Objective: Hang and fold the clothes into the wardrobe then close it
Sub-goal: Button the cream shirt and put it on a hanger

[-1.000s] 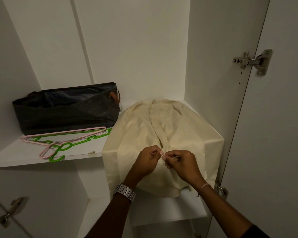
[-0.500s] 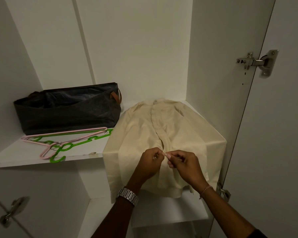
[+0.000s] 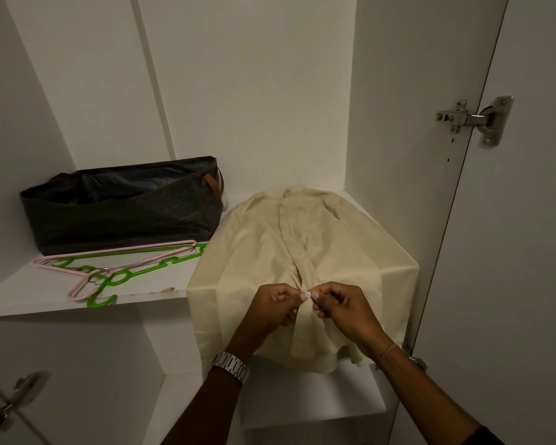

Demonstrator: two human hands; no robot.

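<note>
A cream button-up shirt (image 3: 270, 239) lies front-up on the white wardrobe shelf (image 3: 39, 293), its hem hanging over the front edge. My left hand (image 3: 270, 308) pinches the left side of the shirt's front placket near the hem. My right hand (image 3: 341, 311) pinches the right side, with a small white button showing between the fingertips. A pink hanger (image 3: 87, 284) and a green hanger (image 3: 116, 277) lie stacked on the shelf to the shirt's left.
A dark fabric storage bag (image 3: 122, 213) with a brown handle stands at the back left of the shelf. The wardrobe door (image 3: 527, 252) is swung wide on the right, with a metal hinge (image 3: 475, 118). A lower shelf (image 3: 315, 409) sits beneath the shirt.
Both hands stay at the shirt's lower placket; the fingertips have drawn closer together and a white button now shows between them. The view has shifted slightly.
</note>
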